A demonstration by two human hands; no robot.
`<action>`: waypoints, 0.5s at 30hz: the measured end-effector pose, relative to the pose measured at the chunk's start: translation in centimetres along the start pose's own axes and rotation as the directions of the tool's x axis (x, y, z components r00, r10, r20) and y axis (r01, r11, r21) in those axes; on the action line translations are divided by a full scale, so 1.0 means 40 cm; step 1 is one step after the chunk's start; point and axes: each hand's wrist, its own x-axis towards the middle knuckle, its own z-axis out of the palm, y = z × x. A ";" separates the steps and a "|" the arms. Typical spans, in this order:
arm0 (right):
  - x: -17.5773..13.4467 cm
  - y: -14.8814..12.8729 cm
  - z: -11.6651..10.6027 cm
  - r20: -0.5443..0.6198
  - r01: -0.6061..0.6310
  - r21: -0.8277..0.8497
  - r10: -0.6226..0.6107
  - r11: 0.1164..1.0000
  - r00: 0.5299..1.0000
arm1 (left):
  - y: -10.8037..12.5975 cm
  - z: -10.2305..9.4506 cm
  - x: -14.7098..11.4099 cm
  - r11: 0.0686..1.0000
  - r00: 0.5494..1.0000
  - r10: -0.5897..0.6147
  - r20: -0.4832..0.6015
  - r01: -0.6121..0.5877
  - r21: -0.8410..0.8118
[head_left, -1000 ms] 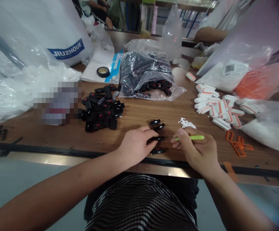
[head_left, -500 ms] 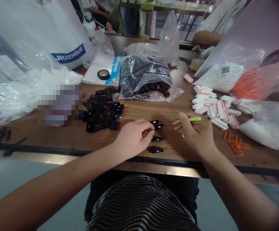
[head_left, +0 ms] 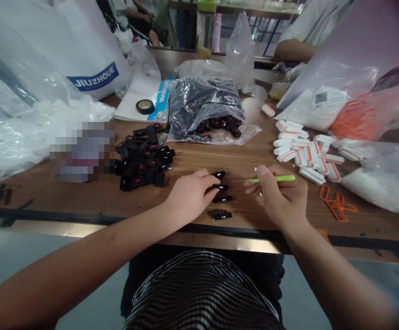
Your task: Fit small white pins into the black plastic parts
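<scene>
On the surface, left hand pinches black part between fingers; right hand has fingers clamped on green-handled tool. Looks like lining-up step; next needs steady hold, fine aim.

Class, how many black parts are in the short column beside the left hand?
4: two black parts at the left hand, two below those. The hand may hide more.
</scene>
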 end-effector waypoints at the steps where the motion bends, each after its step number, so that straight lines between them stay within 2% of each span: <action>1: -0.001 -0.002 0.002 0.019 -0.022 0.027 0.021 0.999 1.000 | -0.002 0.003 -0.002 1.000 1.000 0.003 -0.019 -0.003 -0.014; 4: -0.005 -0.005 0.007 0.064 -0.044 0.039 0.042 0.998 0.997 | -0.006 0.011 -0.007 0.998 0.998 0.008 -0.061 -0.012 -0.068; 15: -0.013 0.007 0.017 0.060 -0.016 0.026 0.015 1.000 0.998 | -0.012 0.020 -0.003 0.993 0.997 0.024 -0.070 -0.032 -0.116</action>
